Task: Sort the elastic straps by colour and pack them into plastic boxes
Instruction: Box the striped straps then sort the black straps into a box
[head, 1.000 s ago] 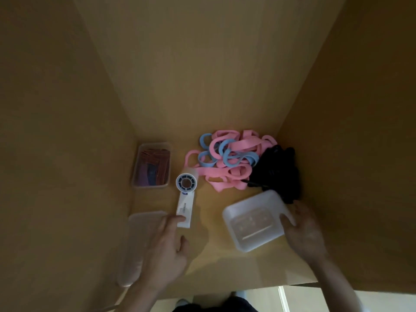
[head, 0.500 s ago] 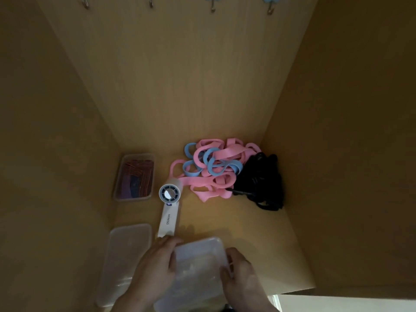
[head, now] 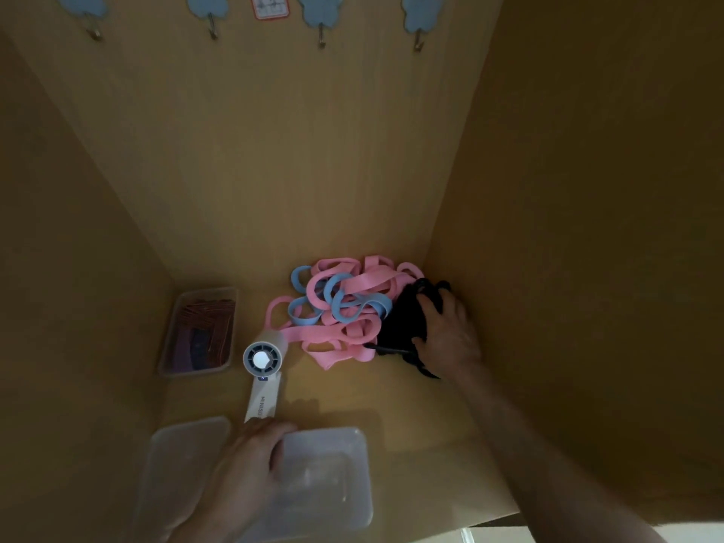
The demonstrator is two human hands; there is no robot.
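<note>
Two hands (head: pixel 243 476) (head: pixel 446 335) grip one box (head: pixel 337 484) and black straps (head: pixel 399 327) (four hooks (head: pixel 321 41) above).

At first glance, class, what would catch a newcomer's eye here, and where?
A tangle of pink and blue straps lies heaped at the back of the shelf. Right of it, the right hand grips the black straps. Near the front, the left hand holds a clear box by its rim.

2 hands bare: left hand (head: pixel 243 472), right hand (head: pixel 446 331). Right forearm (head: pixel 540 456) bare to frame edge.
</note>
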